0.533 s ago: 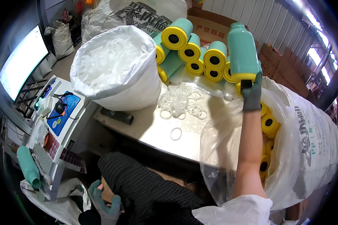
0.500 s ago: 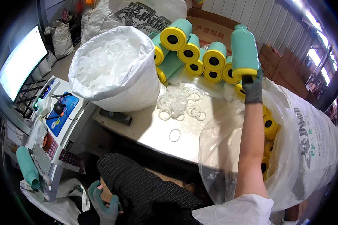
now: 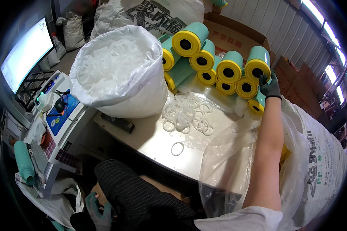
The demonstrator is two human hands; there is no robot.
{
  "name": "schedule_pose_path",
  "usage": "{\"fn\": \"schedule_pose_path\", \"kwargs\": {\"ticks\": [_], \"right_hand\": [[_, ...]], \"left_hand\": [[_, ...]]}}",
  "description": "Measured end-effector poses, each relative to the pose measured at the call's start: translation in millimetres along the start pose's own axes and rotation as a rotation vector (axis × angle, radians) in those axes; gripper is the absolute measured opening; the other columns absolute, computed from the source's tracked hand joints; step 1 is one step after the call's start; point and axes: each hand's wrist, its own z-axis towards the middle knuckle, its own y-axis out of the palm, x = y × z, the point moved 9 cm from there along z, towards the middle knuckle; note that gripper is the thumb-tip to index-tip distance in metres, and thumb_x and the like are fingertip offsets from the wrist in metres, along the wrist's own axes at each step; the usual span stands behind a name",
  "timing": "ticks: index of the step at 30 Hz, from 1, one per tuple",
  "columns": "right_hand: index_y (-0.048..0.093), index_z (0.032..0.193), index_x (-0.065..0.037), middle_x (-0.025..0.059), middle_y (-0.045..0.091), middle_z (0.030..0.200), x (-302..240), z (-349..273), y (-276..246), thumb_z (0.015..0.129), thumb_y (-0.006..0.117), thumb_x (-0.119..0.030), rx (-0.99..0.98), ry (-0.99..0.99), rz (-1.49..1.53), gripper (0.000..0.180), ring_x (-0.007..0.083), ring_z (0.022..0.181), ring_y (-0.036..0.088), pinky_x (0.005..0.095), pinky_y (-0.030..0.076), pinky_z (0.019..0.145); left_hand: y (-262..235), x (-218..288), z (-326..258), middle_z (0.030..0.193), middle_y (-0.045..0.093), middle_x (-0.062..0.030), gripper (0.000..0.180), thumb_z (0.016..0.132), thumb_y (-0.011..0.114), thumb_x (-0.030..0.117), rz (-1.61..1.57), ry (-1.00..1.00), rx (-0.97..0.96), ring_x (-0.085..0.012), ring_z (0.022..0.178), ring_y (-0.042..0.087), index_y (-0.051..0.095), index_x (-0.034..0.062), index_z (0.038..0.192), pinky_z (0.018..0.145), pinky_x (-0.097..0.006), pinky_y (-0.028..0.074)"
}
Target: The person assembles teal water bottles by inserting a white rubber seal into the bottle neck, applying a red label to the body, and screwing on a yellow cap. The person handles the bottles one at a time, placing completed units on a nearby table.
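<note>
My right hand [image 3: 271, 86], in a dark grey glove, reaches to the far right of the table, its fingers at the yellow end of a teal bottle [image 3: 260, 54]. That bottle lies on its side on top of a stack of similar teal bottles [image 3: 189, 38], their yellow ends with dark round centres facing me. Low at the left, beside my lap, my left hand [image 3: 99, 212] wears a teal and grey glove; its fingers are loosely bent and apart, with nothing visible in them. A pile of translucent white rings [image 3: 181, 113] and a single ring [image 3: 177, 148] lie on the table.
A white sack [image 3: 154, 88] full of rings stands left of the pile. Clear plastic film [image 3: 223, 165] hangs over the front edge, beside a large woven sack [image 3: 320, 161]. At left are a monitor [image 3: 29, 54] and another teal bottle [image 3: 24, 161].
My right hand has moved the upright teal bottle down and away, and it now lies on the stack. My left hand stays low beside my lap. The view has shifted slightly.
</note>
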Motion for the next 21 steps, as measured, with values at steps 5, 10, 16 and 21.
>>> {"fn": "schedule_pose_path", "kwargs": {"ticks": [5, 10, 16, 21], "right_hand": [[0.063, 0.118, -0.004, 0.0089, 0.068, 0.09, -7, 17, -25, 0.09, 0.083, -0.034, 0.01, 0.11, -0.007, 0.046, 0.0232, 0.086, 0.071, 0.0428, 0.066, 0.077], [0.054, 0.134, -0.001, 0.0168, 0.072, 0.107, -9, -25, 30, 0.089, 0.08, -0.035, -0.385, -1.175, -1.726, 0.062, 0.0333, 0.101, 0.071, 0.0393, 0.058, 0.094], [0.056, 0.135, 0.0, 0.0154, 0.068, 0.115, 92, -85, 37, 0.097, 0.068, -0.03, -0.485, -1.163, -1.705, 0.049, 0.0281, 0.094, 0.069, 0.0357, 0.058, 0.087], [0.059, 0.136, 0.0, 0.0142, 0.065, 0.121, 335, -256, -62, 0.104, 0.057, -0.025, -0.503, -0.267, -1.241, 0.041, 0.0238, 0.088, 0.067, 0.0327, 0.057, 0.082]], "left_hand": [[16, 7, 10, 0.131, 0.053, -0.009, 0.046, 0.082, 0.065, 0.005, 0.076, -0.166, -0.097, -0.0213, 0.118, 0.053, 0.056, 0.0023, 0.127, 0.099, -0.037, 0.045], [29, 36, 22, 0.125, 0.053, -0.0152, 0.043, 0.081, 0.069, 0.01, 0.089, -0.012, -0.078, -0.0311, 0.117, 0.055, 0.056, 0.0011, 0.121, 0.101, -0.046, 0.047], [-36, 16, -5, 0.132, 0.062, -0.0177, 0.055, 0.085, 0.082, 0.015, 0.304, 0.144, 0.11, -0.0384, 0.124, 0.058, 0.061, 0.0044, 0.134, 0.106, -0.049, 0.047], [-151, -36, -57, 0.128, 0.059, -0.0182, 0.051, 0.086, 0.077, 0.017, 0.464, -0.101, 0.527, -0.0367, 0.119, 0.058, 0.056, 0.0027, 0.131, 0.103, -0.045, 0.047]]}}
